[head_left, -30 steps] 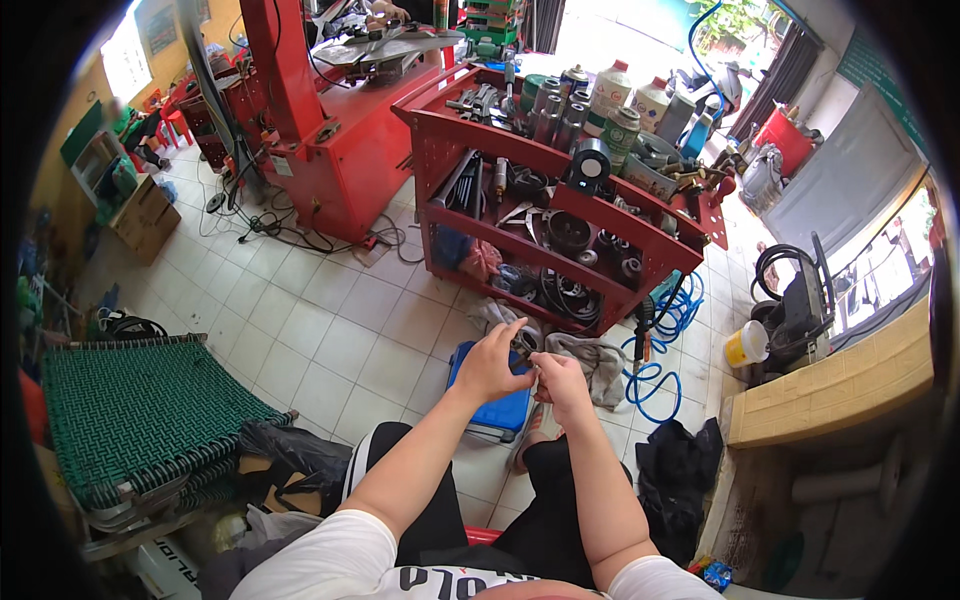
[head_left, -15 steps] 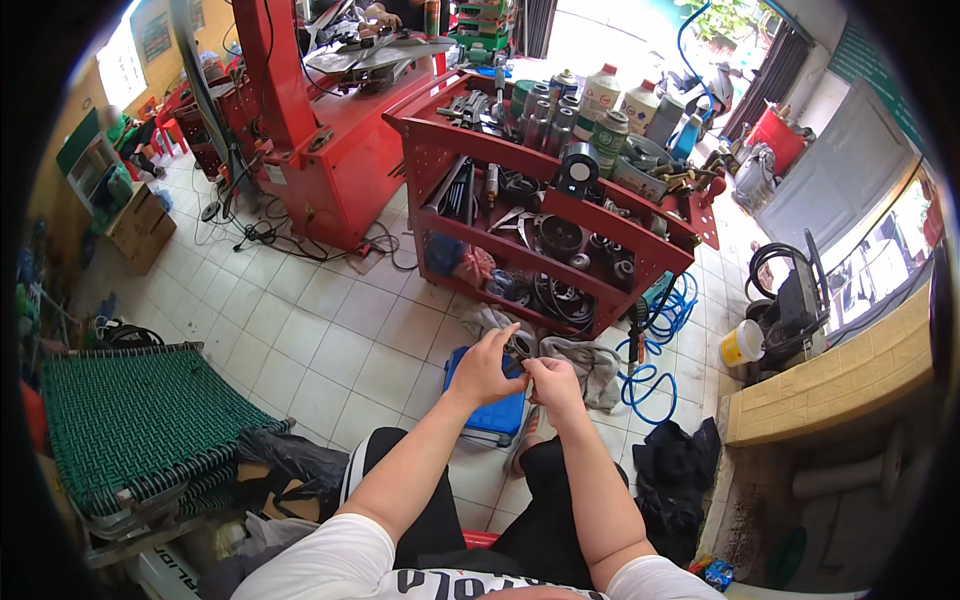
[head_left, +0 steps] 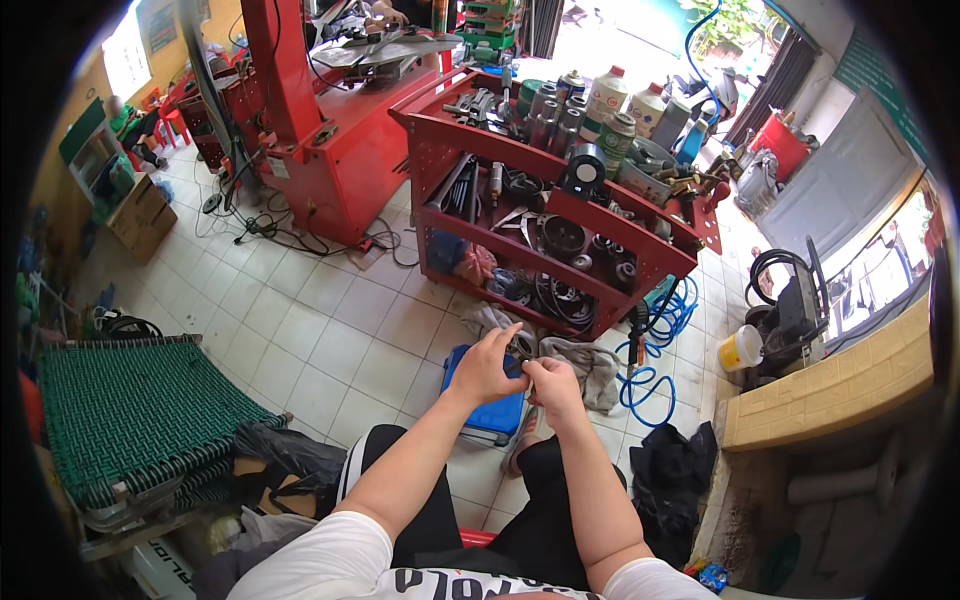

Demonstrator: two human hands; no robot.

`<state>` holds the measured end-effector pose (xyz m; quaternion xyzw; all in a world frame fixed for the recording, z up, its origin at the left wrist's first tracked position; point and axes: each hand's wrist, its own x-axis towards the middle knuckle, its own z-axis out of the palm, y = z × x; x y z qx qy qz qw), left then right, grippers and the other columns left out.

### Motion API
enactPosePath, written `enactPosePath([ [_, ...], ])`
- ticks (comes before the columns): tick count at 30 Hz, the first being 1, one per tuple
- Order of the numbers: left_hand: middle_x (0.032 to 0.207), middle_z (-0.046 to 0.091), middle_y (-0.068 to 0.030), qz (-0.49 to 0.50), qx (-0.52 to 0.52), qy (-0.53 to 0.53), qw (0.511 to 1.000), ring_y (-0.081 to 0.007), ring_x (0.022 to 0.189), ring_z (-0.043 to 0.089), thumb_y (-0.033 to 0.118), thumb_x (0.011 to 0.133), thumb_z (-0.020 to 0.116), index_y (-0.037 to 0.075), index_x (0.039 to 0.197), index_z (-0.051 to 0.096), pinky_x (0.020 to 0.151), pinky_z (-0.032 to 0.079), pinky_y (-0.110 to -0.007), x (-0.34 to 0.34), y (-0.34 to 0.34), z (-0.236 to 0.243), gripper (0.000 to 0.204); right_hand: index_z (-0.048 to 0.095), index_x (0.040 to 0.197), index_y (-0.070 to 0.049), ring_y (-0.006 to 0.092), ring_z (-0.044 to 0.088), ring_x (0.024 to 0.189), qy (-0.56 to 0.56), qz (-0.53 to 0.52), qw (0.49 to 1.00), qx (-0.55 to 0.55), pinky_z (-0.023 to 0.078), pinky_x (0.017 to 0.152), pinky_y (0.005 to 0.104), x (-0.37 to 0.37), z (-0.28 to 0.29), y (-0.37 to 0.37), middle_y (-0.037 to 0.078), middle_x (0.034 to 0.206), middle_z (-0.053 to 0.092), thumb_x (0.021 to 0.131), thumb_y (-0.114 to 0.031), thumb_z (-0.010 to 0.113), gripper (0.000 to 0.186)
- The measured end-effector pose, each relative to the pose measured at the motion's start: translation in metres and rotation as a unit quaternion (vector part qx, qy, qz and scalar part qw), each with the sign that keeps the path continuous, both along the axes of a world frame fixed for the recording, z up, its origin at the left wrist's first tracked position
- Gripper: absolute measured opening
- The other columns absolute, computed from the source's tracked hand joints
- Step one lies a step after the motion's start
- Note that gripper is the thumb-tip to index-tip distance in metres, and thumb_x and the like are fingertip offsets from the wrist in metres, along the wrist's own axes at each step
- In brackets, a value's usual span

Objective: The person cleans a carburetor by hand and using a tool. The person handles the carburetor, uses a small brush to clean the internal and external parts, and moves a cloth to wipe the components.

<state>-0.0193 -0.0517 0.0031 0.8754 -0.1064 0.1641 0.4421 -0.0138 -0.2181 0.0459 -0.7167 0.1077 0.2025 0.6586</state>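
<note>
My left hand [head_left: 485, 370] curves round a small dark, ring-like metal part [head_left: 521, 346], its thumb and fingers bent about it. Right beside it, my right hand [head_left: 553, 386] pinches at the near edge of the same part. The fingers hide much of it, so its exact kind is not clear. Below both hands a blue plastic case [head_left: 492, 412] lies on the floor. Just past the hands, a grey rag [head_left: 588, 372] is crumpled on the tiles.
A red tool cart [head_left: 560, 190] with bottles, cans and tools stands ahead. Coiled blue air hose [head_left: 650, 385] lies at its right. A red machine [head_left: 345, 175] stands far left, a green woven chair [head_left: 150, 420] near left. Black cloth [head_left: 672, 470] lies right of my leg.
Both hands keep nearly the same place and grip on the dark part. The view has shifted very slightly; nothing else has visibly moved.
</note>
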Motion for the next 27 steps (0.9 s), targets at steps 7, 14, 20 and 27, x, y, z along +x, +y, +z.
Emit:
enactPosePath([
  [7,0.105,0.064,-0.0135,0.006,0.007,-0.002,1.000,-0.0314,0.084,0.068,0.038,0.069,0.084,0.010,0.150,0.055,0.078,0.056,-0.045,0.001,0.000,0.002,0.091,0.069,0.087,-0.005,0.0111,0.053,0.053,0.073,-0.013,0.992,0.097,0.044,0.051,0.0285,0.004,-0.003,-0.008,0.000,0.068,0.063,0.094,-0.022,0.071,0.019],
  [14,0.109,0.065,-0.0144,-0.001,0.002,0.004,1.000,-0.0354,0.090,0.069,0.037,0.069,0.084,0.010,0.150,0.054,0.081,0.057,-0.047,-0.001,-0.001,0.004,0.091,0.067,0.085,-0.007,0.0085,0.045,0.050,0.010,-0.032,0.999,0.027,0.041,0.050,0.0277,-0.001,0.002,0.004,-0.003,0.067,0.059,0.095,-0.023,0.072,0.019],
  [20,0.112,0.065,-0.0157,-0.002,0.003,-0.017,1.000,-0.0386,0.097,0.069,0.039,0.072,0.084,0.009,0.150,0.053,0.085,0.057,-0.048,0.001,0.000,0.000,0.089,0.071,0.086,0.000,0.0121,0.052,0.052,0.048,-0.022,0.998,0.044,0.040,0.049,0.0293,0.005,-0.007,-0.005,0.004,0.071,0.065,0.094,-0.022,0.070,0.023],
  [27,0.110,0.064,-0.0142,0.003,-0.003,-0.004,1.000,-0.0365,0.091,0.068,0.040,0.072,0.085,0.009,0.150,0.054,0.081,0.056,-0.047,0.001,0.001,0.001,0.089,0.068,0.087,-0.004,0.0085,0.043,0.046,0.054,-0.023,0.995,0.079,0.038,0.048,0.0277,0.004,0.000,-0.003,-0.001,0.064,0.056,0.097,-0.018,0.069,0.018],
])
